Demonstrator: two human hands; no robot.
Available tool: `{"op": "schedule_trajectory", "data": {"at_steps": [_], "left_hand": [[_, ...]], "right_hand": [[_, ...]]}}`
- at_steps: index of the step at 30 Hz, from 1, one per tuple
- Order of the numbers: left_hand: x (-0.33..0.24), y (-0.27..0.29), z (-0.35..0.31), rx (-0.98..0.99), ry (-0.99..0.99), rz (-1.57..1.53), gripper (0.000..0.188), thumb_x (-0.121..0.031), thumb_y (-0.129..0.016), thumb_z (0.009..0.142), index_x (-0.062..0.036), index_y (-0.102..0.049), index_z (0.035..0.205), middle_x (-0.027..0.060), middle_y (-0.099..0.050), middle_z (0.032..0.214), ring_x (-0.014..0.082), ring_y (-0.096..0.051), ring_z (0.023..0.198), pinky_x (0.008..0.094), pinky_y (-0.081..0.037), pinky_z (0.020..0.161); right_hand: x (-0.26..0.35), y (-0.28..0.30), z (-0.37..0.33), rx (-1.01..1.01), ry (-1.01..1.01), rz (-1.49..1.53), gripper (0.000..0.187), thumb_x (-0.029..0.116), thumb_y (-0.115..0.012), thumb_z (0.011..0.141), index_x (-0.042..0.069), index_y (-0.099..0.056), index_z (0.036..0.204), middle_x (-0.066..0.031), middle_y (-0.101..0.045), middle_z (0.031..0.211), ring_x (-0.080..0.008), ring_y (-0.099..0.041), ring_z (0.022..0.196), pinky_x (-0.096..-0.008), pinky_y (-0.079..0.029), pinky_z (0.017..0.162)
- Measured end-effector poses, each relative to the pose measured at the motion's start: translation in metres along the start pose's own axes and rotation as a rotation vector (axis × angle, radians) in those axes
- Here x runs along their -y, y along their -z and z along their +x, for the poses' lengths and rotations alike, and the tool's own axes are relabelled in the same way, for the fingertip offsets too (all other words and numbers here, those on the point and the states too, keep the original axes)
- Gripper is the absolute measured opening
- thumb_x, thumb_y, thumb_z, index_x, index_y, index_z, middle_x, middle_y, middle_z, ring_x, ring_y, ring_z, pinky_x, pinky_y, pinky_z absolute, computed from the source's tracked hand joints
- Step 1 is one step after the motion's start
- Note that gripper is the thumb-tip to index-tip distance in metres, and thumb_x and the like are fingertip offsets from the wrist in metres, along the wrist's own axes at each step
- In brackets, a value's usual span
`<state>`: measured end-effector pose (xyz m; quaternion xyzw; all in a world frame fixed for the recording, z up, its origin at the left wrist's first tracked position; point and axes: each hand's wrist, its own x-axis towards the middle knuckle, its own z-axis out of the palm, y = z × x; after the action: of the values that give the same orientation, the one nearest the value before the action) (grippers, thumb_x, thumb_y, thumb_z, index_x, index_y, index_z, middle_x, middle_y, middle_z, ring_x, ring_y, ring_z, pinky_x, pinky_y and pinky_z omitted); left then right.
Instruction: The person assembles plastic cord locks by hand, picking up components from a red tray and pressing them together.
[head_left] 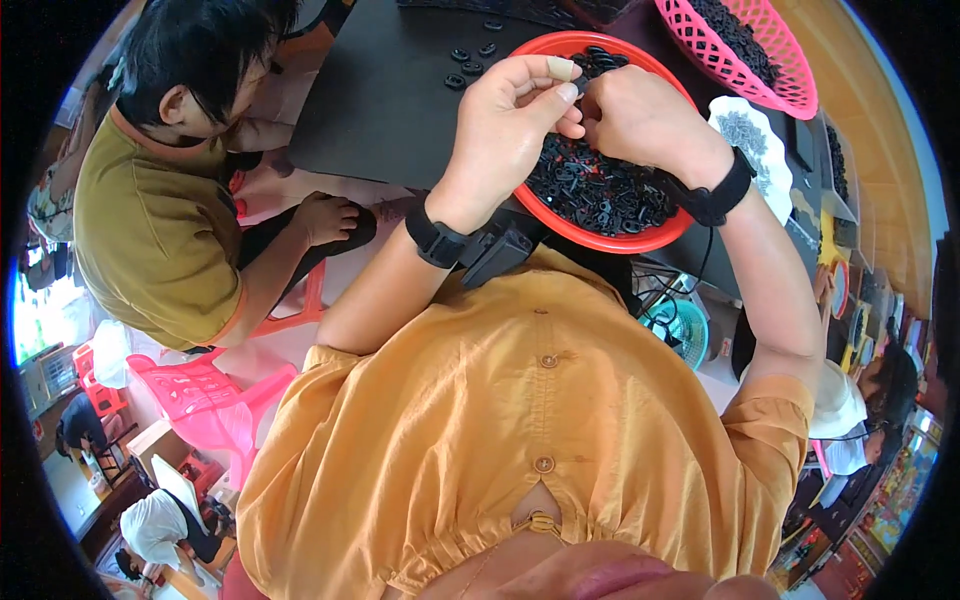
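Over a red basin (640, 242) heaped with small black parts (600, 195), my two hands meet fingertip to fingertip. My left hand (500, 120) is closed in a pinch, thumb against a finger wrapped with a tan bandage. Close beside it, my right hand (645, 115) has its fingers curled inward, the back of the hand facing up. Whatever lies between the fingertips is too small and covered to make out. Several black oval rings (472, 68) are scattered on the dark table (370, 110) left of the basin. Both wrists wear black bands.
A pink lattice basket (793, 98) of black parts stands at the far right. Beside the basin is a white scalloped dish (780, 185) of small greyish pieces. A seated person in an olive shirt (150, 220) is at left, near a pink chair (190, 395). A teal basket (690, 330) sits below.
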<state>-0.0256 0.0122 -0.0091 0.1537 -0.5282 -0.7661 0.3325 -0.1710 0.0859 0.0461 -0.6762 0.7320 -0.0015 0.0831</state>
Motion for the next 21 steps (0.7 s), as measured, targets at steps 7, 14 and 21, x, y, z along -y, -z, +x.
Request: {"op": "schedule_trajectory", "data": {"at_steps": [7, 14, 21], "left_hand": [[0.003, -0.004, 0.000, -0.021, -0.049, -0.012, 0.015, 0.000, -0.057, 0.091, 0.0037, -0.061, 0.105, 0.0086, -0.064, 0.088, 0.0136, -0.063, 0.072, 0.0261, -0.055, 0.065], [0.005, -0.002, 0.001, -0.007, -0.073, 0.020, 0.019, -0.004, -0.059, 0.092, 0.0013, -0.061, 0.110, 0.0073, -0.064, 0.092, 0.0130, -0.063, 0.078, 0.0269, -0.055, 0.070], [0.005, -0.002, 0.000, -0.009, -0.082, -0.004, 0.018, -0.005, -0.059, 0.092, 0.0011, -0.061, 0.109, 0.0073, -0.065, 0.092, 0.0130, -0.063, 0.078, 0.0263, -0.055, 0.070]], "right_hand": [[-0.003, -0.001, -0.002, 0.023, 0.002, -0.017, 0.016, 0.010, -0.062, 0.069, -0.001, -0.069, 0.078, -0.0221, -0.065, 0.077, -0.0367, -0.066, 0.074, -0.0436, -0.053, 0.067], [-0.009, 0.007, -0.003, 0.048, -0.025, 0.150, 0.018, 0.010, -0.062, 0.070, 0.001, -0.070, 0.083, -0.0181, -0.067, 0.076, -0.0327, -0.065, 0.071, -0.0386, -0.052, 0.068], [-0.001, 0.008, 0.002, 0.083, 0.005, 0.055, 0.018, 0.016, -0.064, 0.072, 0.001, -0.071, 0.080, -0.0199, -0.066, 0.075, -0.0326, -0.066, 0.073, -0.0403, -0.052, 0.069]]}}
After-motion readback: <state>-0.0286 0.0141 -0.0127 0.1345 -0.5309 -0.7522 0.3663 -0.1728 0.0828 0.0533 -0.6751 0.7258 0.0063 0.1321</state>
